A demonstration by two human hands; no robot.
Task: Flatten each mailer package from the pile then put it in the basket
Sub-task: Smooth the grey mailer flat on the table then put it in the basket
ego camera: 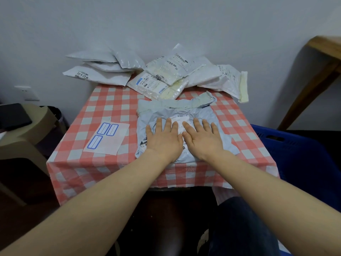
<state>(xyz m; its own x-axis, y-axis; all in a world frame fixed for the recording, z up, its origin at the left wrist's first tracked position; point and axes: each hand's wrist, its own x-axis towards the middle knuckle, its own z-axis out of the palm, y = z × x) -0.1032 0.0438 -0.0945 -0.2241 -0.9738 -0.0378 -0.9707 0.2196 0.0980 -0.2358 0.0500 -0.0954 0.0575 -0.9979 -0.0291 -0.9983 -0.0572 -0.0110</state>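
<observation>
The checked-cloth counter [103, 111] has a blue basket [295, 154] at its right, cut off by the frame edge. A pile of mailers [166, 74] lines the far edge. Nearer, a crumpled pale-blue mailer [184, 108] lies under the left hand [164, 139] and right hand [201, 137]. Their fingers are straight and released, pressing down, and they hide most of its label.

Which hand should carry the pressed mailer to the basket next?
Right, likely. The left hand and right hand both press flat on the mailer, but the blue basket sits beside the table on the right hand's side; the left would have to reach across.
</observation>
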